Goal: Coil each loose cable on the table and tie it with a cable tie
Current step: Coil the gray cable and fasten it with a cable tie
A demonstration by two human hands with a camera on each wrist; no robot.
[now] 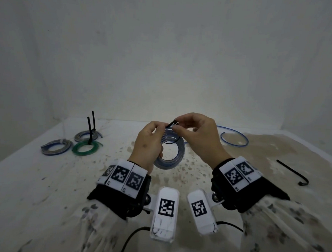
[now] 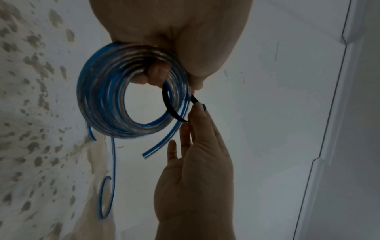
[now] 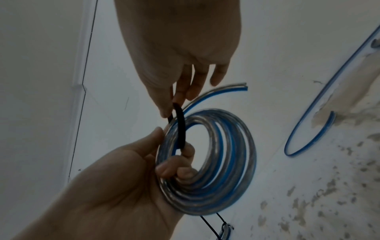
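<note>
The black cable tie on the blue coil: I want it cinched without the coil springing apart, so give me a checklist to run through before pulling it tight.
1. Coil held firmly: ok. The left hand grips the blue coil, fingers through its centre.
2. Tie passed around the bundle: ok. The black cable tie loops through the coil's opening.
3. Tie's ends in control: ok. The right hand pinches them above the coil.
4. Tail threaded through the head: cannot tell; fingers hide it.
5. All turns inside the loop: not ok. The coil's free end hangs outside.
6. Coil off the table: ok, lifted.
</note>
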